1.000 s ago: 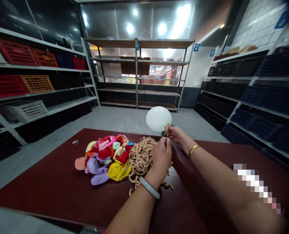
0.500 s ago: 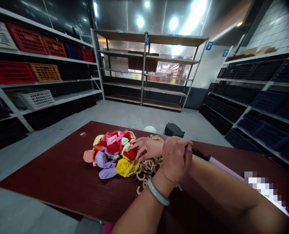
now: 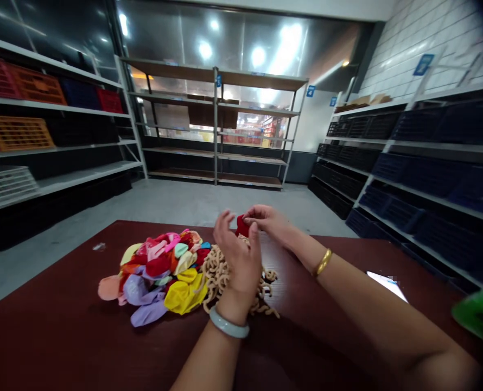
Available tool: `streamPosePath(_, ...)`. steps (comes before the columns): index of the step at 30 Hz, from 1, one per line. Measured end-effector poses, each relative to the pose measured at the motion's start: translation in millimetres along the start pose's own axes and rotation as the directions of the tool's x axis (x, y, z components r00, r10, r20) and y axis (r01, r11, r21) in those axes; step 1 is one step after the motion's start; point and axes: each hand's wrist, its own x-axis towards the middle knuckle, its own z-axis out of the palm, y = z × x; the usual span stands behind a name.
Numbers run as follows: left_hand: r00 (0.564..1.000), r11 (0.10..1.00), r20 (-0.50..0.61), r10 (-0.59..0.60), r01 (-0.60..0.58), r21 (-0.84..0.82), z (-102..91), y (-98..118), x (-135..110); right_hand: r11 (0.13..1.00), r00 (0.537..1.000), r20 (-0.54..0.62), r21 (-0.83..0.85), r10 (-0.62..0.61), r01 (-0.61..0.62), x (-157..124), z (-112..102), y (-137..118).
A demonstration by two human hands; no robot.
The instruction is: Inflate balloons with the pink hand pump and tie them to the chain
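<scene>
My right hand (image 3: 269, 221) pinches a red deflated balloon (image 3: 242, 226) between thumb and fingertips, above the far side of the table. My left hand (image 3: 238, 252) stands open beside it, fingers raised and thumb apart, with nothing visible in it. Under and around the left hand spreads a heap of beige curved, hook-like pieces (image 3: 216, 269). To their left lies a pile of limp coloured balloons, with a yellow balloon (image 3: 183, 294) and a lilac balloon (image 3: 147, 310) at the near edge. My left hand hides part of the beige heap.
The dark red table (image 3: 82, 347) carries a lit phone (image 3: 387, 287) on the right and a scrap of clear plastic (image 3: 99, 247) at far left. A blurred green object (image 3: 480, 312) shows at the right edge. Shelves with crates (image 3: 19, 132) stand around.
My right hand has left the balloon pile and moved right, now with a red balloon. My left hand has come off my right forearm and opened. The view has turned right.
</scene>
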Motion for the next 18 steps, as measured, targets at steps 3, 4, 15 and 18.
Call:
streamPosePath(3, 0.911, 0.912, 0.276, -0.305, 0.363, -0.191, 14.9, -18.8, -1.0, 0.981, 1.0, 0.015, -0.193, -0.022, 0.025, -15.4, -23.7, -8.3)
streamPosePath(4, 0.83, 0.84, 0.427, -0.359, 0.487, -0.24, 20.1, -22.8, -3.3, 0.965, 0.999, 0.037, -0.261, -0.028, 0.037, -20.9, -30.8, -10.9)
streamPosePath(15, 0.54, 0.892, 0.805, -0.244, 0.452, -0.033, 38.1, -11.4, -38.9, 0.861, 0.996, 0.032, -0.507, 0.079, -0.052, -75.2, -79.5, -39.1)
streamPosePath(18, 0.395, 0.816, 0.867, -0.305, 0.578, 0.024, 36.3, 1.4, -43.2, 0.929, 0.988, -0.039, -0.337, 0.149, -0.154, -90.6, -89.9, -43.3)
